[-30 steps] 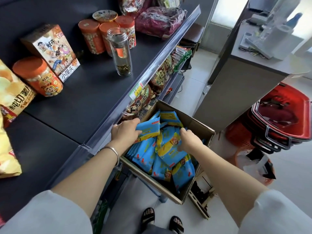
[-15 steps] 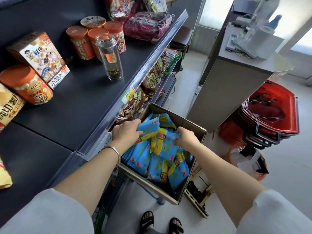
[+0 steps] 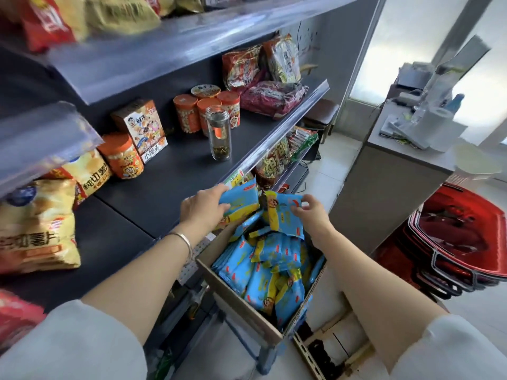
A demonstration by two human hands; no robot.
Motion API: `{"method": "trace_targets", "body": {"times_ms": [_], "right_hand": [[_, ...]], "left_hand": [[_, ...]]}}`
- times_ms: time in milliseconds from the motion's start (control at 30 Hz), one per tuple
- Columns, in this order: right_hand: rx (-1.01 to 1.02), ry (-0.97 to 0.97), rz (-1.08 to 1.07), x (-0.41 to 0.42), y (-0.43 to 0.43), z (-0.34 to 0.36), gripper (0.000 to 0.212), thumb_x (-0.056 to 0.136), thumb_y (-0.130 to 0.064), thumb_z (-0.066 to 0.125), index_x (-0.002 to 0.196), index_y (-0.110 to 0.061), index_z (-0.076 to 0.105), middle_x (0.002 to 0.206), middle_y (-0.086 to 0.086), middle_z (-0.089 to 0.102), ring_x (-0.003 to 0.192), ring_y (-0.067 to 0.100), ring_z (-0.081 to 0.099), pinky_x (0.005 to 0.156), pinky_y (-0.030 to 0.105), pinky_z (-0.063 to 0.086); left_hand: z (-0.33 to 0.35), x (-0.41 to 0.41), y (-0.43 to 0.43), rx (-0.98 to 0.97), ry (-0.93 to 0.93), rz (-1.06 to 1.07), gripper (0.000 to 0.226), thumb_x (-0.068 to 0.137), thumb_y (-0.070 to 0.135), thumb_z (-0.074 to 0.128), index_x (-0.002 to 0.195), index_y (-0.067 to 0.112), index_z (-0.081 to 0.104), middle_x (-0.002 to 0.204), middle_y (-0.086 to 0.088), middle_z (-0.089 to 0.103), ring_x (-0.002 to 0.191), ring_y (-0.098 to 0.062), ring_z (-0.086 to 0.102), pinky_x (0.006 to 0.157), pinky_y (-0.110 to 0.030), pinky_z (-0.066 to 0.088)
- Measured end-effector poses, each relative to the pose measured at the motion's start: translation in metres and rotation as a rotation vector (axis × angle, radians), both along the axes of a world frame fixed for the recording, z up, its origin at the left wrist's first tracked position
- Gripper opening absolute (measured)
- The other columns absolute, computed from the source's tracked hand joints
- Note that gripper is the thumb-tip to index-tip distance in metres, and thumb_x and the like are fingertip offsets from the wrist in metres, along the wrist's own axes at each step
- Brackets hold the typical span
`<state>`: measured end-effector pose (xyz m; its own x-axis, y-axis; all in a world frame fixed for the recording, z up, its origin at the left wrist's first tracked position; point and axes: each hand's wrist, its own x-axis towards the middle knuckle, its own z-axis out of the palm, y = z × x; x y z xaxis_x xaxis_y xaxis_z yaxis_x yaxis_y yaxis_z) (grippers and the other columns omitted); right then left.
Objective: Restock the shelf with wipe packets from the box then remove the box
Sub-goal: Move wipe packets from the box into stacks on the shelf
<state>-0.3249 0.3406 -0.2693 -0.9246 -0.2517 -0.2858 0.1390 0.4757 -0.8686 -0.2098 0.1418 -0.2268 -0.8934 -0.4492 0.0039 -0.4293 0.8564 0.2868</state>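
Note:
A brown cardboard box [image 3: 241, 311] stands below the shelf's front edge, filled with several blue and yellow wipe packets [image 3: 263, 272]. My left hand [image 3: 204, 208] grips a blue packet [image 3: 241, 198] lifted above the box, right at the edge of the dark shelf [image 3: 164, 187]. My right hand [image 3: 311, 212] pinches another blue and yellow packet [image 3: 282, 215], also raised out of the box. Both packets hang close together between my hands.
On the shelf stand a clear glass bottle [image 3: 218, 133], orange snack jars [image 3: 187, 113], a snack carton [image 3: 142, 131], an orange canister [image 3: 122, 156] and chip bags [image 3: 33, 229]. Red baskets [image 3: 461, 237] are stacked at the right beside a grey counter [image 3: 395, 182].
Both hands have risen out of the box, each lifting a packet toward the shelf edge. The view has tilted up, showing the upper shelves.

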Motion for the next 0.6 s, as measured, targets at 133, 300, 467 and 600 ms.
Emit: {"method": "trace_targets", "body": {"times_ms": [133, 300, 467, 600], "right_hand": [[-0.177, 0.056, 0.006, 0.024, -0.004, 0.045, 0.031, 0.095, -0.027, 0.055, 0.121, -0.011, 0.05, 0.113, 0.016, 0.06, 0.102, 0.033, 0.06, 0.087, 0.046, 0.049], [-0.437, 0.094, 0.08, 0.064, -0.016, 0.106, 0.013, 0.094, -0.03, 0.057, 0.089, -0.019, 0.059, 0.094, 0.013, 0.064, 0.081, 0.028, 0.065, 0.076, 0.043, 0.055], [-0.593, 0.12, 0.194, 0.124, -0.052, 0.162, 0.018, 0.095, -0.03, 0.057, 0.08, -0.02, 0.058, 0.083, 0.009, 0.061, 0.075, 0.023, 0.059, 0.072, 0.043, 0.054], [-0.701, 0.104, 0.386, 0.179, -0.091, 0.203, 0.018, 0.094, -0.033, 0.058, 0.086, -0.017, 0.058, 0.089, 0.012, 0.064, 0.08, 0.025, 0.063, 0.074, 0.042, 0.055]], "left_hand": [[0.046, 0.042, 0.01, -0.006, 0.1, 0.096, 0.016, 0.091, 0.035, 0.056, 0.105, 0.027, 0.053, 0.104, -0.001, 0.065, 0.096, -0.029, 0.06, 0.069, -0.032, 0.041], [0.104, 0.106, 0.02, -0.049, 0.287, 0.215, 0.023, 0.089, 0.033, 0.06, 0.111, 0.025, 0.057, 0.105, 0.0, 0.065, 0.095, -0.026, 0.061, 0.067, -0.034, 0.047], [0.158, 0.186, 0.017, -0.129, 0.432, 0.368, 0.026, 0.087, 0.031, 0.063, 0.111, 0.023, 0.059, 0.106, -0.003, 0.066, 0.098, -0.029, 0.059, 0.072, -0.037, 0.046], [0.196, 0.255, 0.005, -0.243, 0.566, 0.474, 0.025, 0.087, 0.03, 0.063, 0.11, 0.024, 0.056, 0.103, 0.001, 0.065, 0.097, -0.026, 0.058, 0.075, -0.038, 0.048]]}}
